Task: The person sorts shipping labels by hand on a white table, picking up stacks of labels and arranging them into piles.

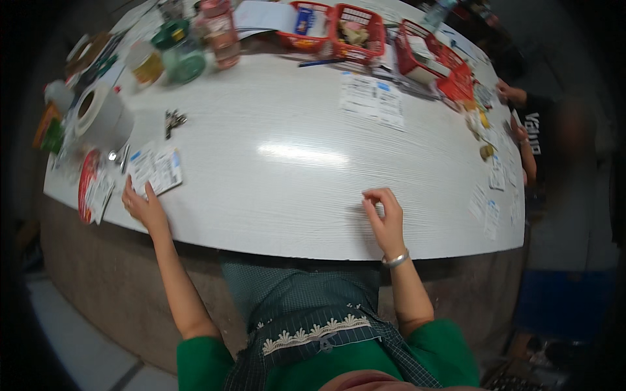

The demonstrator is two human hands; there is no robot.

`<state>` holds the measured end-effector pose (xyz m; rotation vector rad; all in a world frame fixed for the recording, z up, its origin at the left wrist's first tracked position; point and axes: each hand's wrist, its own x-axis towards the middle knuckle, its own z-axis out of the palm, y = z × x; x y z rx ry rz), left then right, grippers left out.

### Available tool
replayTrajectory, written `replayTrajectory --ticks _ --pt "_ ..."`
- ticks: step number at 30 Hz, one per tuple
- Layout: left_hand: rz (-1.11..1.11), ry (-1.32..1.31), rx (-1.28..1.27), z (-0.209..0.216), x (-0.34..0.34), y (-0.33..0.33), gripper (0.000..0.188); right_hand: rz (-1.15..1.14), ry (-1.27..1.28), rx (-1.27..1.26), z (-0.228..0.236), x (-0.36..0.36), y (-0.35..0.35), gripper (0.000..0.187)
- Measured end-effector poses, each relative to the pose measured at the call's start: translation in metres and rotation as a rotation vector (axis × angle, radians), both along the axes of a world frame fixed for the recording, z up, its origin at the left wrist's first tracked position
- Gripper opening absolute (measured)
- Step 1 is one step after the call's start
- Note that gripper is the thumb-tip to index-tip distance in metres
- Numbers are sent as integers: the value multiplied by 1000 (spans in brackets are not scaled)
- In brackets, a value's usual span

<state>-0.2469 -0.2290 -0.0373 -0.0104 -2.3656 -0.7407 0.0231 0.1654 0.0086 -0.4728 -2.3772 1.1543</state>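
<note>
At the table's left front, my left hand (145, 207) reaches the near edge of a small stack of white printed label sheets (156, 168) with blue patches. Its thumb and fingers are apart, the fingertips against the stack's near corner; no firm hold shows. My right hand (386, 218) hovers over the front of the table, right of the middle. Its fingers are bent, with a gap to the thumb, and nothing is visible in it. A silver bangle (395, 259) circles that wrist. Left of the label stack lies a red and white packet (91, 188).
A white label roll (103, 117) stands at the left, with metal clips (174, 122) nearby. Bottles, including a green jug (182, 58), and red baskets (357, 32) line the far side. Two printed sheets (373, 99) lie before the baskets. A co-worker's hand (513, 95) is at the right edge.
</note>
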Motion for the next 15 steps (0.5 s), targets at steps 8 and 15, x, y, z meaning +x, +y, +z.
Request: replayTrajectory --ticks 8,15 --pt "-621 -281 -172 4 155 129 48 -57 -87 212 -16 -106 140 18" --pt "-596 -244 -287 4 152 136 41 0 -418 628 -5 -219 213 24"
